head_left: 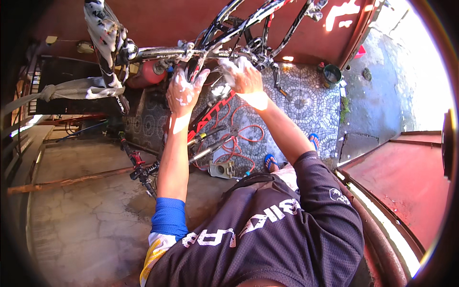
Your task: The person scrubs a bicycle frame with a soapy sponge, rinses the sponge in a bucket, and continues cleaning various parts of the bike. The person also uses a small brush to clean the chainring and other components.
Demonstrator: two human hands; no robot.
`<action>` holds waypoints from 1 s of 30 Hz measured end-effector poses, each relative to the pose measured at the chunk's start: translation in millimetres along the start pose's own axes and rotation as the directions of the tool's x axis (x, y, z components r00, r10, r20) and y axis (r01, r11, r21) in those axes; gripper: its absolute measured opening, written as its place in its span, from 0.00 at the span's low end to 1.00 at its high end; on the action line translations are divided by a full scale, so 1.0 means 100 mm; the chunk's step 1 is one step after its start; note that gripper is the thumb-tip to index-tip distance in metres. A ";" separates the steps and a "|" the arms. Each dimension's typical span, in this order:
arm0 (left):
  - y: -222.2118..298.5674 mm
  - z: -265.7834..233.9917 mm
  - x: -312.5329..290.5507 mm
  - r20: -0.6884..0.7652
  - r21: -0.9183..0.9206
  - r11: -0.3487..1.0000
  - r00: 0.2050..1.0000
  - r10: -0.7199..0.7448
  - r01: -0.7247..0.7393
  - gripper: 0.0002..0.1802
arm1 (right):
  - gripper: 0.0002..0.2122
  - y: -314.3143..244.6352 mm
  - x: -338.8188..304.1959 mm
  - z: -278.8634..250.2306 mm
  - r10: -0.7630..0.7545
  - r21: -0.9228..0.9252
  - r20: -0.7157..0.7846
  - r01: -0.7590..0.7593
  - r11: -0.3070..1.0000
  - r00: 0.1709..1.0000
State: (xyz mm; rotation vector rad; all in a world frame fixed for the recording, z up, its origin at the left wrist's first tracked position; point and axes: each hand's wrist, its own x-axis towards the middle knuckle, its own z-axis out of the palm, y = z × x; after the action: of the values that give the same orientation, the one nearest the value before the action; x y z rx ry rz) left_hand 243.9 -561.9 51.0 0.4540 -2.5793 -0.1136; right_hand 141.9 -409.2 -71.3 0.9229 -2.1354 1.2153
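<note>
A black bicycle frame with red and white markings (248,21) hangs before me, streaked with white foam. Its foam-covered saddle (102,36) is at the upper left, beside a knotted grey strap (71,89). My left hand (184,92), spotted with suds, is closed around a dark frame tube, thumb on one side and fingers on the other. To its right, my right hand (243,76) is thick with foam and curled against the frame. Whatever it holds, if anything, is hidden by suds. Below my hands runs a red-and-black tube (210,114).
Handlebars (138,165) hang at the lower left. A red hose (248,131) coils on the patterned tiles, near a grey box-like object (222,169). A dark green bucket (331,74) stands at right. Behind the frame are a red tank (149,74) and a red wall (162,21).
</note>
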 end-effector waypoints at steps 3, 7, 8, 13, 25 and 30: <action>-0.06 0.03 0.08 -0.018 -0.011 1.000 1.000 0.018 -0.019 0.37 | 0.25 0.03 0.07 0.07 -0.013 0.023 -0.005 0.013 1.000 1.000; -0.18 0.11 0.11 -0.029 0.038 0.998 0.998 0.049 -0.048 0.37 | 0.31 -0.26 0.05 -0.15 0.151 0.100 0.254 -0.181 0.978 0.955; -0.22 0.12 0.08 -0.040 0.081 0.995 0.998 0.055 -0.051 0.39 | 0.32 -0.33 0.06 -0.24 0.165 0.297 0.236 -0.232 0.926 0.958; -0.28 0.15 0.04 -0.013 0.159 0.987 1.000 -0.018 0.020 0.42 | 0.14 -0.58 0.48 -0.64 0.579 0.732 -0.015 -0.386 0.562 0.815; -0.33 0.21 0.10 -0.020 0.072 0.997 0.999 -0.040 0.042 0.43 | 0.08 -0.59 0.50 0.29 -0.007 0.157 -0.406 0.077 0.985 0.914; -0.34 0.24 0.08 -0.027 0.053 0.998 0.999 -0.029 0.030 0.41 | 0.11 -0.78 0.68 0.19 0.166 0.373 -0.429 0.007 0.928 0.888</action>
State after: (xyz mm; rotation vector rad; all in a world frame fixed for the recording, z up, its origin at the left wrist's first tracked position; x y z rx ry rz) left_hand 235.5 -597.0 28.5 0.5101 -2.5560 -0.0483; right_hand 155.8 -475.4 9.4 0.6092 -1.6141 1.7206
